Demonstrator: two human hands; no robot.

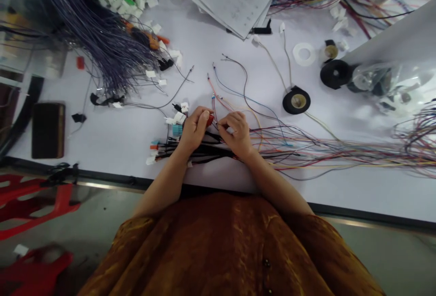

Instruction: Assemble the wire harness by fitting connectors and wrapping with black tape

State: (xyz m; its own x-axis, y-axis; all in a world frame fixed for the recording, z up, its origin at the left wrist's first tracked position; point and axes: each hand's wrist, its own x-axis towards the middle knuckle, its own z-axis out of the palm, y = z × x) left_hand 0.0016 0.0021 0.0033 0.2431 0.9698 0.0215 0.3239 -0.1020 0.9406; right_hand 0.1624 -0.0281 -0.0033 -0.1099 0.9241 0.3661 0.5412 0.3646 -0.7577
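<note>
My left hand [195, 129] is closed round a small red connector [210, 120], which shows between thumb and fingers. Close to its right, my right hand [236, 132] pinches a thin wire whose end lies toward the red connector; whether it is inserted I cannot tell. Under both hands runs a long wire harness [218, 151], partly wrapped in black. At its left end sit white connectors [179, 117], a teal connector [177, 130] and an orange connector [154, 147]. Loose wires with metal terminals [214, 65] fan out just beyond my hands.
Black tape rolls [296, 101] lie to the right, near a white ring [304, 54]. Papers [233, 1] lie at the back. A dark wire bundle [102, 46] fills the back left, above a phone [48, 130]. Red stools [37, 205] stand beyond the table's front edge.
</note>
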